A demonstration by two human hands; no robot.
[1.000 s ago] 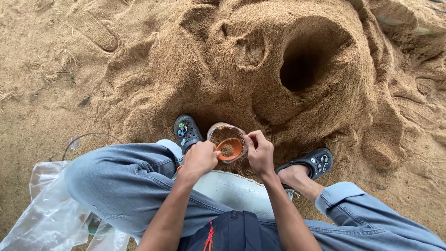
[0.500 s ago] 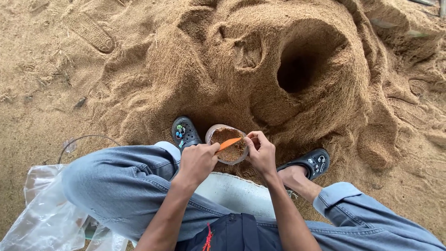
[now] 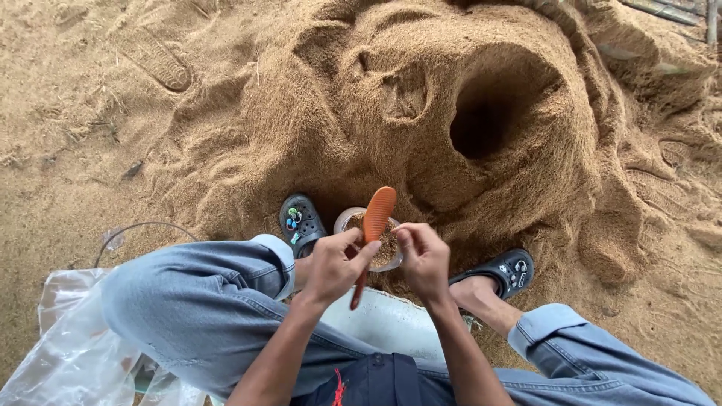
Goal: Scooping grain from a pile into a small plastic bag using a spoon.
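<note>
I'm pinching orange spoon [image 3: 374, 225] w/ left hand [image 3: 335, 265], long axis upright over cup [image 3: 370, 239]; right hand [image 3: 423, 259] gripping cup rim.

Both forearms extended forward from the lower edge of the view, bare to the wrists, converging between the knees. The left hand [image 3: 335, 265] was curled, thumb and fingers pinched closed. The right hand [image 3: 423, 259] was cupped, fingers bent inward, just beside the left.
</note>
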